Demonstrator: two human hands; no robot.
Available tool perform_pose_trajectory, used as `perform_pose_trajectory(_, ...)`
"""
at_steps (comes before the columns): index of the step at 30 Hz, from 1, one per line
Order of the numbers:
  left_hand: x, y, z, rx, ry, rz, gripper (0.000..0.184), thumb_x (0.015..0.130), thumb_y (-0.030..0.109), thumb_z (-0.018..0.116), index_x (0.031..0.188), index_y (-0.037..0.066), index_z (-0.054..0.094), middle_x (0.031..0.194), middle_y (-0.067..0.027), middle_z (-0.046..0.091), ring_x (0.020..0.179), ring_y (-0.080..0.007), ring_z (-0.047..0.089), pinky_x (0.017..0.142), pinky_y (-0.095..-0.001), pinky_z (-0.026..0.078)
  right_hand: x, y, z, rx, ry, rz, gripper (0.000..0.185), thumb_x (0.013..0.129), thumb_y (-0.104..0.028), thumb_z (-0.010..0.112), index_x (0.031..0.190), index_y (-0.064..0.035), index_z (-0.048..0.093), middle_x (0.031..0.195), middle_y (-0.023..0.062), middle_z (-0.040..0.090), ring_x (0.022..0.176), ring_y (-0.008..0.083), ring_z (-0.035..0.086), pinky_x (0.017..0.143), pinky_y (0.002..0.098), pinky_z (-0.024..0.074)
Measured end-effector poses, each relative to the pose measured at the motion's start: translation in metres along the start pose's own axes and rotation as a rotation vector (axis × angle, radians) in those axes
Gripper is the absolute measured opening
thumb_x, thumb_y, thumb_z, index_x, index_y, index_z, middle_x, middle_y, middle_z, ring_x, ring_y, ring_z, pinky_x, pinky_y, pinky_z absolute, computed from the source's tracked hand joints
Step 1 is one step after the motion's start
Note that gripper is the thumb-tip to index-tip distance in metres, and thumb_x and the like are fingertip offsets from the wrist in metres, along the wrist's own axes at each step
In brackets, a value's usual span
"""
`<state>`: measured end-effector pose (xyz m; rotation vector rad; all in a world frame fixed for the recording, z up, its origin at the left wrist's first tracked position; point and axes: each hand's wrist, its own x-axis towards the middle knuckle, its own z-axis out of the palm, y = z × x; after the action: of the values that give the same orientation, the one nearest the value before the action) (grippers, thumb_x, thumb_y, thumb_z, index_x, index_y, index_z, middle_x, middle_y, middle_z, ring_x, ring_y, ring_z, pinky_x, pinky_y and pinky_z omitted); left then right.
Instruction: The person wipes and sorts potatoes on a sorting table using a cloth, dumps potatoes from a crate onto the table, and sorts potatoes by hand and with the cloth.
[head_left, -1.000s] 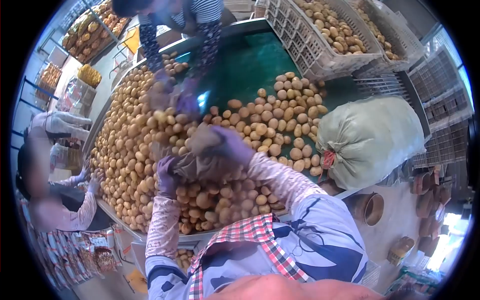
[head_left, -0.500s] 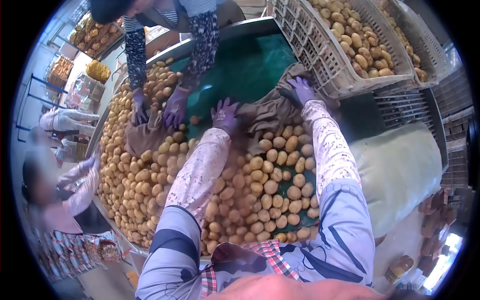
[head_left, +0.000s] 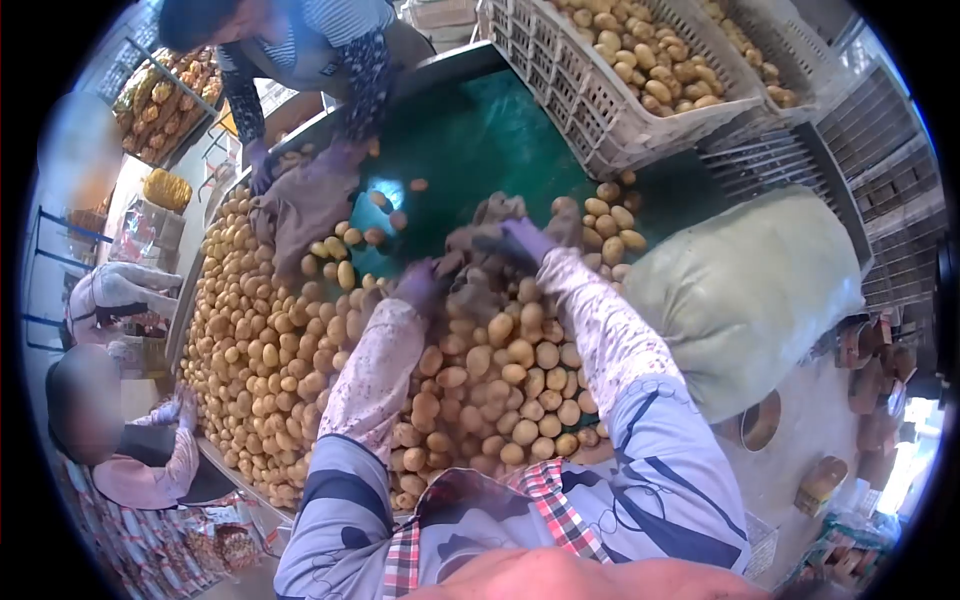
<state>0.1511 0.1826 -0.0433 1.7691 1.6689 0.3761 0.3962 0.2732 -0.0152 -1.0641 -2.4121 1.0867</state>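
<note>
Both my hands wear purple gloves and are on a crumpled brown cloth (head_left: 485, 262) over the potatoes (head_left: 500, 350). My left hand (head_left: 418, 285), blurred, is closed on the cloth's left end. At the upper right of the cloth, my right hand (head_left: 527, 240) has its fingers wrapped round the fabric. Bare green table surface (head_left: 460, 140) shows beyond the cloth, with a few loose potatoes on it. Across the table a person in dark patterned sleeves (head_left: 368, 85) has both gloved hands on another brown cloth (head_left: 305, 205).
A full green-white sack (head_left: 745, 290) lies on the table's right side. Plastic crates of potatoes (head_left: 600, 100) stand at the upper right, beside a metal grate (head_left: 770, 165). Another person (head_left: 150, 450) rests gloved hands on the left table edge.
The cloth in my hands, spread toward the crate half a second ago, is now bunched nearer the middle. The person opposite has moved their cloth up and over the potatoes near the far left edge.
</note>
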Motion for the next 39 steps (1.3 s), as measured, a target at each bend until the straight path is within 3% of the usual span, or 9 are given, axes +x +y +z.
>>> perform_pose_trajectory(8,-0.116,0.025,-0.001,0.545,0.102,0.247,0.042,0.073,0.038,0.067,0.111,0.018,0.066,0.112,-0.0068,0.063,0.111,-0.0279,0.054,0.093,-0.0462,0.039,-0.106,-0.087,0.046,0.021,0.075,0.072,0.048,0.081,-0.046,0.064,0.105,-0.0045,0.067,0.105,0.019,0.066,0.098,0.0331,0.061,0.087,0.0407,0.0458)
perform_pose_trajectory(18,-0.265,0.057,-0.058,0.037,0.295,0.244,0.034,0.066,0.018,0.064,0.097,0.004,0.066,0.097,-0.0165,0.064,0.099,-0.0356,0.058,0.088,-0.0407,0.044,-0.215,-0.173,0.031,0.009,0.35,-0.218,0.039,0.065,-0.026,0.081,0.091,-0.0019,0.065,0.085,0.0146,0.062,0.083,0.0329,0.06,0.075,0.0393,0.0458)
perform_pose_trajectory(20,-0.306,0.044,-0.047,0.144,0.472,0.161,0.037,0.064,0.017,0.062,0.098,0.002,0.065,0.105,-0.0159,0.064,0.105,-0.0349,0.057,0.092,-0.0428,0.041,-0.232,-0.164,0.059,-0.033,0.347,-0.237,0.063,0.06,-0.034,0.083,0.112,-0.0058,0.06,0.115,0.0147,0.058,0.107,0.0371,0.054,0.093,0.0448,0.0421)
perform_pose_trajectory(24,-0.374,-0.022,0.023,0.191,0.689,0.017,0.043,0.069,0.024,0.067,0.108,0.008,0.062,0.124,-0.0115,0.056,0.124,-0.0339,0.045,0.097,-0.044,0.036,-0.24,-0.131,0.172,-0.777,0.237,-0.517,0.049,0.078,-0.032,0.062,0.124,-0.0163,0.056,0.127,0.0163,0.052,0.119,0.0382,0.048,0.102,0.0526,0.0332)
perform_pose_trajectory(25,-0.376,-0.033,0.038,0.274,0.688,-0.038,0.047,0.069,0.025,0.068,0.112,0.008,0.059,0.128,-0.0132,0.053,0.126,-0.0349,0.043,0.1,-0.045,0.034,-0.229,-0.16,0.17,-0.667,0.154,-0.489,0.046,0.086,-0.024,0.047,0.132,-0.0182,0.049,0.133,0.0151,0.047,0.124,0.0363,0.044,0.102,0.0529,0.0332)
perform_pose_trajectory(30,-0.347,-0.091,0.076,0.366,0.895,-0.182,0.052,0.072,0.025,0.069,0.118,0.007,0.054,0.138,-0.0177,0.045,0.13,-0.038,0.038,0.108,-0.0468,0.028,-0.131,-0.156,0.225,-0.7,0.12,-0.341,0.055,0.088,-0.023,0.046,0.141,-0.0218,0.035,0.142,0.0094,0.038,0.131,0.0289,0.036,0.105,0.0539,0.027)
perform_pose_trajectory(33,-0.341,-0.067,0.014,-0.076,0.904,-0.018,0.045,0.077,0.013,0.061,0.121,0.001,0.054,0.12,-0.0161,0.06,0.112,-0.0298,0.056,0.099,-0.0384,0.041,-0.088,-0.173,0.187,-0.239,0.018,-0.385,0.067,0.072,-0.027,0.07,0.132,-0.0128,0.045,0.136,0.0128,0.047,0.12,0.0326,0.047,0.095,0.0439,0.0421)
perform_pose_trajectory(34,-0.342,-0.034,-0.002,-0.681,0.943,-0.183,0.039,0.076,0.007,0.06,0.114,-0.001,0.058,0.104,-0.0121,0.066,0.094,-0.0222,0.063,0.085,-0.0305,0.049,-0.09,-0.197,0.159,0.077,-0.051,-0.269,0.056,0.073,-0.022,0.072,0.124,-0.0088,0.052,0.122,0.0124,0.054,0.107,0.0292,0.053,0.089,0.0392,0.0456)
perform_pose_trajectory(39,-0.387,-0.003,-0.039,-0.833,1.171,-0.055,0.037,0.079,-0.002,0.056,0.116,-0.003,0.057,0.109,-0.0088,0.064,0.099,-0.0164,0.061,0.088,-0.0281,0.048,-0.087,-0.248,0.108,0.947,0.005,0.039,0.036,0.078,-0.006,0.071,0.112,-0.0013,0.06,0.107,0.0074,0.062,0.091,0.0156,0.058,0.076,0.0279,0.0502)
